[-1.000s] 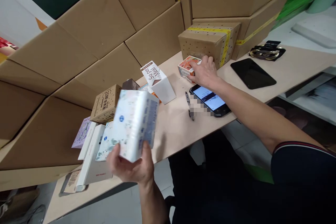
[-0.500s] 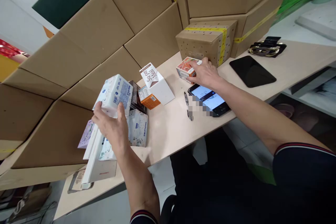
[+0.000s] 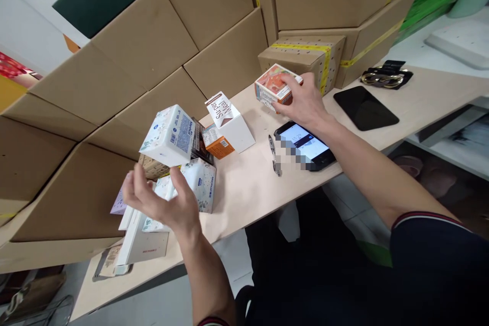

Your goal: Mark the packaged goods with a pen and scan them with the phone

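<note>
My left hand (image 3: pixel 158 201) is open, palm up, fingers spread, just below a white tissue pack (image 3: pixel 170 135) that sits on top of a brown printed box (image 3: pixel 153 167) and other packs. It holds nothing. My right hand (image 3: pixel 305 102) grips a small orange-and-white box (image 3: pixel 273 84) and holds it lifted above the light wooden table (image 3: pixel 248 183), in front of a taped cardboard box (image 3: pixel 305 56). A phone (image 3: pixel 305 143) with its screen lit lies just under my right wrist.
A white "Super Meal" carton (image 3: pixel 231 122), a small orange box (image 3: pixel 217 142), a second tissue pack (image 3: pixel 200 183) and flat white boxes (image 3: pixel 141 237) crowd the left. A pen (image 3: pixel 273 153), a black pad (image 3: pixel 364 107), a metal object (image 3: pixel 385 79). Large cardboard boxes (image 3: pixel 145 46) wall the back.
My left hand set the tissue pack on the pile and let go, drawing back open. My right hand lifted the orange-and-white box off the table.
</note>
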Tool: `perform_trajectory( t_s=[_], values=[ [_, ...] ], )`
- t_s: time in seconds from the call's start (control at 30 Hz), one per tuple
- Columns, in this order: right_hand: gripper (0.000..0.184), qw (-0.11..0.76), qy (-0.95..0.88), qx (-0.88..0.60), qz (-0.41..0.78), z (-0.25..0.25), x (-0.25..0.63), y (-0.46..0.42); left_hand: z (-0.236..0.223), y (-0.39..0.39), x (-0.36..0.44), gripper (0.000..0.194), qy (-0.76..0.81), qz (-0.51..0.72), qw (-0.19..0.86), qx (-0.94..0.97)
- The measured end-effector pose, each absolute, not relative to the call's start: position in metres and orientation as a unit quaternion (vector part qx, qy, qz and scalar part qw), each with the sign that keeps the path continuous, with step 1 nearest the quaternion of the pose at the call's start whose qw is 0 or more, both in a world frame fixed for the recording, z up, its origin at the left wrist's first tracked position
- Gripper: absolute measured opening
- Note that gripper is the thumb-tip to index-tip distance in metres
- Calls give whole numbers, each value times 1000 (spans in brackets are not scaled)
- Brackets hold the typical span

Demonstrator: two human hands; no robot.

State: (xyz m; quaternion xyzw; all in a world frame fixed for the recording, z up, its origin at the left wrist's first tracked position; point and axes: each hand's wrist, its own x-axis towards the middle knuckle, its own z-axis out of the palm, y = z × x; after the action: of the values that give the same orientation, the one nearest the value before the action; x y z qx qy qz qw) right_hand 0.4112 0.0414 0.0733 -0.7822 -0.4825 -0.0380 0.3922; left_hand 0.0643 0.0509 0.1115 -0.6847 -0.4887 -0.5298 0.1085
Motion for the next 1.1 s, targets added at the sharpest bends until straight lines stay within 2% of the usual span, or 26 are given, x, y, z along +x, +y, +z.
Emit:
perform_trajectory(
  t_s=[0.07,0.13,0.2,0.33,0.43,0.5,0.6,0.77,0.9,1.1],
  values=[
    [71,439,-489,-750,-76,80,397,19,91,34,67,45,-369,-598,145,-697],
    [70,484,-507,-707,-99,80,378,-10,69,21,72,32,-328,-608,69,-720],
    [69,515,-550,-650,-98,72,355,-39,53,13,76,28,-362,-616,-55,-697],
    [74,513,-654,-553,-62,42,315,-71,37,13,78,44,-417,-582,-308,-627],
    [80,465,-714,-520,-53,23,296,-67,30,17,79,58,-407,-547,-403,-611],
    [82,440,-736,-511,-55,16,290,-59,26,17,81,60,-405,-526,-418,-620],
    [83,438,-753,-490,-43,14,285,-52,23,10,86,52,-418,-482,-390,-664],
    [89,529,-696,-482,58,9,280,-55,26,1,86,42,-423,-457,-358,-696],
    [73,579,-639,-499,87,2,275,-57,20,0,80,40,-397,-479,-364,-693],
    [55,568,-654,-499,30,4,275,-56,8,2,77,34,-357,-550,-378,-654]
  ],
)
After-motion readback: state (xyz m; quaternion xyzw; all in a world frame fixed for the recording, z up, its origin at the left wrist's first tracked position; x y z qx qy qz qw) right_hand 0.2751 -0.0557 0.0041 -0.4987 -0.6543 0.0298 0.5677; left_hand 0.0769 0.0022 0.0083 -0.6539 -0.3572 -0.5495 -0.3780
